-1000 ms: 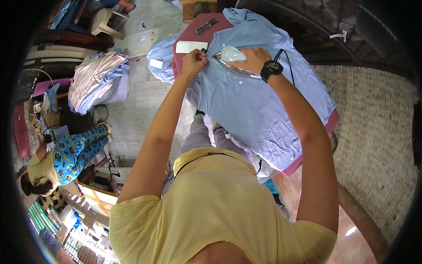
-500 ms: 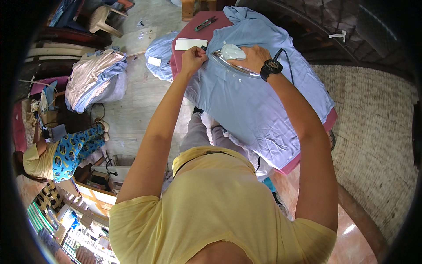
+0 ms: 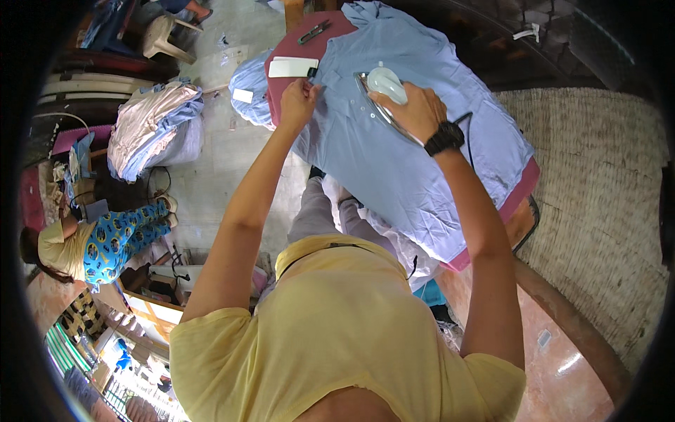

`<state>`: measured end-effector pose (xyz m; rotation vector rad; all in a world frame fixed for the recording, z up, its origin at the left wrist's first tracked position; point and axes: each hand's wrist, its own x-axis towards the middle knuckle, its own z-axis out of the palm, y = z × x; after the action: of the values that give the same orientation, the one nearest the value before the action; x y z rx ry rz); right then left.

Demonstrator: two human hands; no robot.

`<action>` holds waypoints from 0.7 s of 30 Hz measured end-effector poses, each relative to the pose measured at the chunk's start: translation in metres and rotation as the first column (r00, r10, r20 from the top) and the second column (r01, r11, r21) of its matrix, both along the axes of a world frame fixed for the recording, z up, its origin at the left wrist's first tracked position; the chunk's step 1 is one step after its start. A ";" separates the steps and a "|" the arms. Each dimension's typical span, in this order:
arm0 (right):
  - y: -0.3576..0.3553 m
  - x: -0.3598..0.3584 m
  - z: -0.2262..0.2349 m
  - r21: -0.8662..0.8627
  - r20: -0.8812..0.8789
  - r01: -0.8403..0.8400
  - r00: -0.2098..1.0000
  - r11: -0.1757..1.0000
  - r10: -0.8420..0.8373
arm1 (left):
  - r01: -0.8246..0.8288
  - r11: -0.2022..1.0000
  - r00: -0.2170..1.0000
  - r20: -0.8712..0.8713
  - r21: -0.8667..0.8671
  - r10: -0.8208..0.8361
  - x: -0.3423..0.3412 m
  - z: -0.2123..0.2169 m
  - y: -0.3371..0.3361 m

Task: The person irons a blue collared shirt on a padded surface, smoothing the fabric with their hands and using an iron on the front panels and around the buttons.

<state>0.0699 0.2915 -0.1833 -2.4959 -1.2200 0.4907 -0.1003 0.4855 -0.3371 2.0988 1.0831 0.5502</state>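
A light blue buttoned shirt [image 3: 401, 176] lies spread over a padded maroon ironing board [image 3: 281, 88]. My right hand [image 3: 416, 112] is wrapped round the handle of an iron [image 3: 387, 84], its pale top and metal soleplate resting on the shirt near a few small buttons. At the shirt's left edge, my left hand [image 3: 299, 105] is closed, thumb and fingers pinching the cloth. Just beyond those fingers lie a white rectangular box [image 3: 290, 67] and a small black object [image 3: 311, 72]. Thread snips [image 3: 313, 32] rest farther up the board.
Another blue garment with a white tag [image 3: 242, 95] sits left of the board. A heap of pale clothes [image 3: 153, 126] stands farther left, near a plastic stool [image 3: 169, 39]. Another person [image 3: 91, 246] stands at the far left. The iron's cord [image 3: 470, 144] trails at right.
The iron in my right hand has moved right and turned, its tip now pointing more away from me. My left hand has shifted slightly left and nearer, off the small black object.
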 end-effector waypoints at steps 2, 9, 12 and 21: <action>-0.032 -0.016 0.003 0.051 -0.014 0.029 1.000 0.998 -0.028 | -0.022 0.969 0.989 -0.135 0.247 0.057 -0.002 0.001 -0.019; -0.092 -0.067 -0.046 0.010 0.108 0.111 0.988 0.994 -0.112 | 0.077 0.964 0.991 -0.123 0.254 -0.046 -0.006 0.000 -0.005; -0.093 -0.078 -0.055 0.143 0.162 0.120 0.977 0.982 -0.142 | 0.138 0.937 0.990 -0.055 0.322 -0.127 -0.006 -0.002 -0.001; -0.028 -0.107 -0.010 0.054 -0.176 0.325 0.934 0.944 -0.311 | 0.334 0.901 0.941 -0.045 0.277 -0.335 -0.011 -0.011 0.029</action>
<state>-0.0371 0.2633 -0.1932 -2.4607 -0.7383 0.5371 -0.1113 0.5148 -0.3483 2.4633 0.6434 0.5615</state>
